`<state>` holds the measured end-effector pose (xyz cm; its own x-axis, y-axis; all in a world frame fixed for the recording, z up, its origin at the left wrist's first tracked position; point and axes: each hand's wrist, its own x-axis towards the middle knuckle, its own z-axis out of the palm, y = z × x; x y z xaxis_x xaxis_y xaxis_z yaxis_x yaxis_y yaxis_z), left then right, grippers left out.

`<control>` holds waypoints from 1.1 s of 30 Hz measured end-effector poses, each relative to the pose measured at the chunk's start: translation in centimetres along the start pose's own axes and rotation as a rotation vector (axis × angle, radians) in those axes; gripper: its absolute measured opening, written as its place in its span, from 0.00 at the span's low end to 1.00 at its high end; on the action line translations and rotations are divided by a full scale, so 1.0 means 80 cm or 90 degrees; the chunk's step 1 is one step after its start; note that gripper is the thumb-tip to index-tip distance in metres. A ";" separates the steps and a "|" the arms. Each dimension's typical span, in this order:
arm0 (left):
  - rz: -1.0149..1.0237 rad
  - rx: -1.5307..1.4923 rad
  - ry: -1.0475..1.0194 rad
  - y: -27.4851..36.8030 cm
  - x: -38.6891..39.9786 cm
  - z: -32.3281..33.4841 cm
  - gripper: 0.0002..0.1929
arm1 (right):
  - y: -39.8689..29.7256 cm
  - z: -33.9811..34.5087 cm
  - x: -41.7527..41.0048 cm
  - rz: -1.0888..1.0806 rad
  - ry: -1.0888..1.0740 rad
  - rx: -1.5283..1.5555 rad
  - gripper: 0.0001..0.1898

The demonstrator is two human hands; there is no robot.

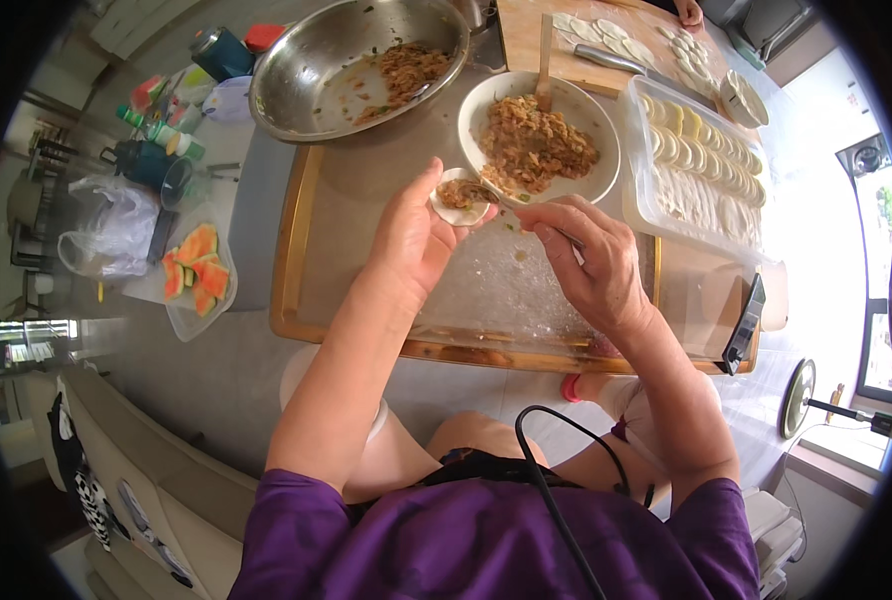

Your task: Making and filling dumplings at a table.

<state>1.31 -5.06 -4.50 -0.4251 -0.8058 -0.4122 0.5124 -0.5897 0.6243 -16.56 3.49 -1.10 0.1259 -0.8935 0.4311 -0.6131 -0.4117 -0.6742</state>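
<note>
A round dough wrapper (457,215) lies across the fingers of my left hand (416,240). Brown minced filling (457,194) with green bits sits on it. Pinched in my right hand (588,259) is a metal spoon (568,237), its bowl over the wrapper's right side and touching the filling. Just beyond both hands stands a white bowl (467,127) of the same filling, with a wooden spatula (544,56) upright in it. To its right, a clear plastic container (705,234) holds rows of folded dumplings (705,154) on a floured base.
A steel basin (285,94) with filling stands at the back left. Wrappers (603,34) and dough pieces lie on a wooden board (521,34), near another person's hand (690,13). A phone (743,326) leans at the right table edge. Watermelon pieces (198,262) are at left.
</note>
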 end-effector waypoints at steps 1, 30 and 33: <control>-0.002 0.001 -0.001 -0.001 0.001 -0.001 0.21 | 0.000 0.000 0.001 0.001 0.002 -0.001 0.08; -0.040 -0.054 -0.005 -0.005 -0.013 -0.006 0.20 | 0.014 -0.002 0.002 0.391 0.065 0.314 0.13; -0.045 -0.060 0.019 -0.003 -0.017 -0.001 0.21 | 0.014 -0.005 -0.001 0.374 0.102 0.393 0.12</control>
<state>1.79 -3.81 -4.15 -0.4407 -0.7622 -0.4742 0.5497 -0.6468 0.5287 -17.59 3.18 -1.69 -0.2181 -0.9751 -0.0405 -0.0064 0.0430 -0.9991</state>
